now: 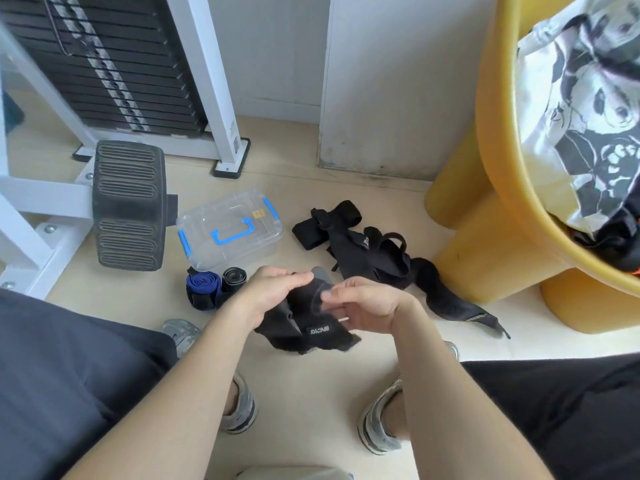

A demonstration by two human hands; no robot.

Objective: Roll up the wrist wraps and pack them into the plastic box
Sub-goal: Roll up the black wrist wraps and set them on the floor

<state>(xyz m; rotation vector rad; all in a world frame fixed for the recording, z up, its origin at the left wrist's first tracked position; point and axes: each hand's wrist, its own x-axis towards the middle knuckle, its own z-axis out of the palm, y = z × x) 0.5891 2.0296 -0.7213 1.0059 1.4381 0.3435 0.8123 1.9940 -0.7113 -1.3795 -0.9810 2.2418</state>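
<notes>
Both forearms reach forward between the knees. The left hand (273,294) and right hand (365,306) grip one black wrist wrap (311,336) above the floor, its fabric hiding some fingertips. The plastic box (230,233) lies closed just beyond.

The left hand (273,292) and right hand (367,306) hide the middle of the black fabric wrist wrap (287,323). Its white label (319,331), below the right hand, seems too blurred to read. Beyond the left hand, the yellow sticker (258,213) on the clear plastic box (242,254) is illegibly small.
</notes>
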